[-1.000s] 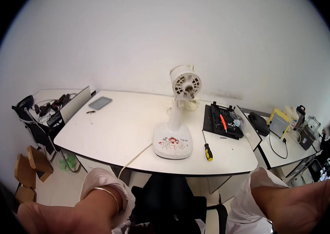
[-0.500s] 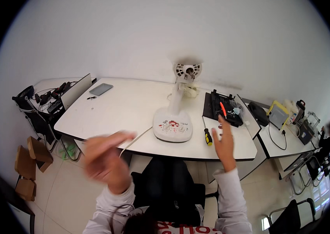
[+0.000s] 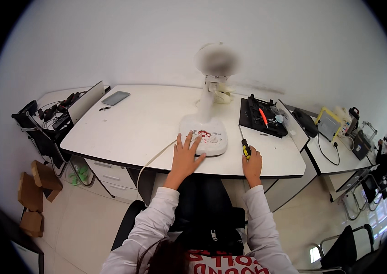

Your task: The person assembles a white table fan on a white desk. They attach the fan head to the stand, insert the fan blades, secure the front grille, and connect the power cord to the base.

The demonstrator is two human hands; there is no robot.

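head view: the left hand [image 3: 185,156] lies flat with fingers spread at the front edge of the white desk [image 3: 138,123], its fingertips resting on the base of the white desk fan [image 3: 204,135], gripping nothing. the fan stands near the middle of the front edge, its head blurred. the right hand [image 3: 251,165] rests at the front edge, toward the right corner, fingers curled onto the black-and-yellow screwdriver [image 3: 246,148]; i cannot tell whether it grips it. a black tool tray [image 3: 261,117] sits at the back right corner, a grey tablet [image 3: 116,97] at the back left.
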